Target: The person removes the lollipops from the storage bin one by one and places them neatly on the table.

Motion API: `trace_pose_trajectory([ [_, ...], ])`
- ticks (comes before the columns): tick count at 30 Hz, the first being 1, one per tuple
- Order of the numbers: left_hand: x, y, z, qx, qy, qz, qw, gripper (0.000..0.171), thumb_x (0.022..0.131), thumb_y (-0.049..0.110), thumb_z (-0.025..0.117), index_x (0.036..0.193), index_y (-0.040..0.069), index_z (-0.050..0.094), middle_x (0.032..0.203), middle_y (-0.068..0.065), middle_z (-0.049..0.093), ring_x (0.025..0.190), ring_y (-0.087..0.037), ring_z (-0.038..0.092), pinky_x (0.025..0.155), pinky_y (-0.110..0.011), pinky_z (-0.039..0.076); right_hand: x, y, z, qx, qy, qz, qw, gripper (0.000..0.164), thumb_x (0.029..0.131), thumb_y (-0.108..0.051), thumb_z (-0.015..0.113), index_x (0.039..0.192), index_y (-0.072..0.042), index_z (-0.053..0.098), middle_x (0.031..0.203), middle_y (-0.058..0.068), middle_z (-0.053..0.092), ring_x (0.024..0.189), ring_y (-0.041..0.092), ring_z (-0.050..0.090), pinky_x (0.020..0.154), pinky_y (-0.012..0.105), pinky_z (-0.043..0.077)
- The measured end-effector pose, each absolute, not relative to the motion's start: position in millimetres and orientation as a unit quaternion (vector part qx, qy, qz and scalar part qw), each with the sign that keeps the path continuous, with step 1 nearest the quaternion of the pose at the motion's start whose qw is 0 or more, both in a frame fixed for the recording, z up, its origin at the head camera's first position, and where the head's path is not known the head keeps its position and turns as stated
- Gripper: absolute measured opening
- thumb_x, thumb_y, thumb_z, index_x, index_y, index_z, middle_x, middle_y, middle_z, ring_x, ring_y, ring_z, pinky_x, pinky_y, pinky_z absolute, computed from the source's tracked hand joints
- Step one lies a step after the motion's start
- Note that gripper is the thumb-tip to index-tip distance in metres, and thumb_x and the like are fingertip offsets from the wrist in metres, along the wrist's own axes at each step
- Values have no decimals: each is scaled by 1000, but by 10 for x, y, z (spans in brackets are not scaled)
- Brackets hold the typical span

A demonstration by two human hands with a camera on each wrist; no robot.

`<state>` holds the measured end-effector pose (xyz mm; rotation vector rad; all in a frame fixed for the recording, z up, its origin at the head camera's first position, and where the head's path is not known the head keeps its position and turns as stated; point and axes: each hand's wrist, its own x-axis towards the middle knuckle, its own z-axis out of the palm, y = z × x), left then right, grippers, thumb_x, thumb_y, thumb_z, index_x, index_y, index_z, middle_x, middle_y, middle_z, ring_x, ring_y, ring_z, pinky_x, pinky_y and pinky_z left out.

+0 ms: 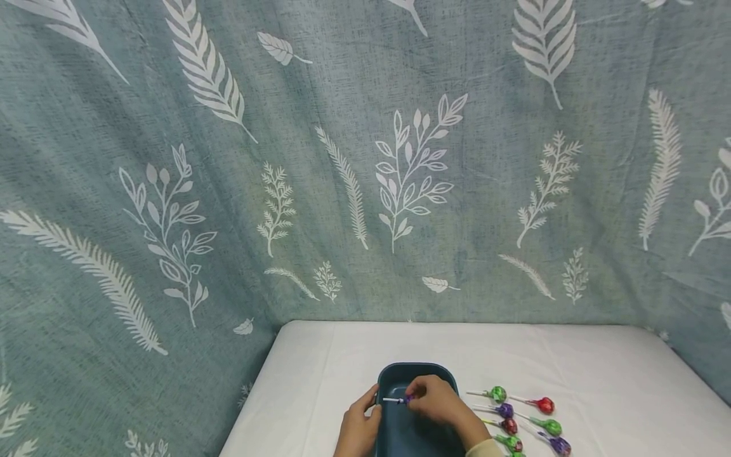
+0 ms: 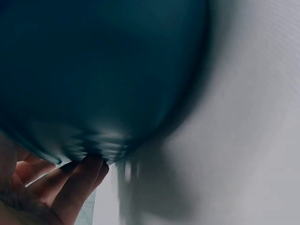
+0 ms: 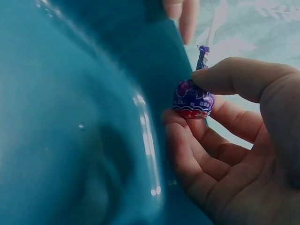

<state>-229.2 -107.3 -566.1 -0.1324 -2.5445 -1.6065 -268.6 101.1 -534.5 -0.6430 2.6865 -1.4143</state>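
Observation:
A purple-wrapped lollipop [image 3: 192, 101] is pinched between the thumb and fingers of my right hand [image 1: 436, 400]. Its white stick [image 1: 391, 399] points left in the head view, over the dark teal tray [image 1: 419, 438]. My left hand [image 1: 358, 424] grips the tray's left side at the rim. In the left wrist view, fingers of that hand [image 2: 70, 187] lie against the tray's outer wall [image 2: 103, 70]. The part of the tray nearest me is cut off by the head view's lower edge.
Right of the tray, several wrapped lollipops lie on the white tablecloth [image 1: 617, 381], among them a green one [image 1: 498, 394], a red one [image 1: 545, 405] and a purple one [image 1: 561, 446]. Behind the table hangs a grey-green curtain [image 1: 485, 222] with white leaf prints.

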Motion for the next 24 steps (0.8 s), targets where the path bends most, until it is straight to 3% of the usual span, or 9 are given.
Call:
trace_pose_trajectory([
  [17, -2288, -1064, -5648, -39, -843, -535, 47, 44, 96, 11, 60, 139, 0, 60, 120, -20, 70, 91, -26, 74, 76, -38, 58, -2601, 1139, -5133, -166, 870, -463, -31, 21, 72, -11, 76, 92, -10, 71, 81, -4, 64, 74, 14, 57, 66, 32, 46],
  [24, -2301, -1066, -5664, -37, -842, -536, 51, 44, 96, 12, 61, 138, 1, 61, 119, -17, 71, 102, -28, 71, 79, -39, 58, -2559, 1177, -5078, -158, 861, -481, -35, 22, 74, -10, 78, 95, -6, 71, 83, -3, 67, 76, 13, 60, 67, 31, 49],
])
